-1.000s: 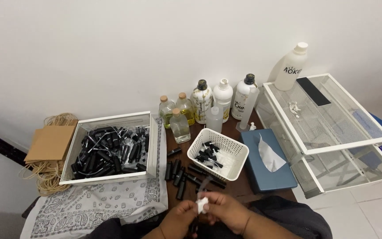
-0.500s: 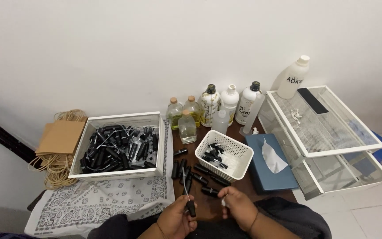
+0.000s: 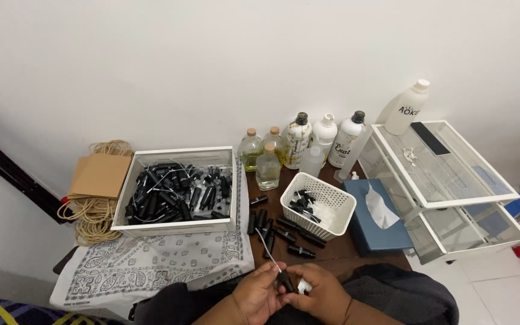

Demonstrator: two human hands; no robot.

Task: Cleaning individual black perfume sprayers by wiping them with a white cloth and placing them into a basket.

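Pump (image 3: 284,280) pinched between my left hand (image 3: 259,294) and right hand (image 3: 319,295), both closed on it; its tube (image 3: 267,248) slants up-left, away from me.

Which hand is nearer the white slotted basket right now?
The right hand. It sits almost straight below the white slotted basket, near the table edge. The left hand lies further left, beside the patterned cloth.

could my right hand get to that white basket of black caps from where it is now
Probably yes. The right hand is busy holding a small black sprayer piece with the left hand, but only bare table lies between it and the white basket.
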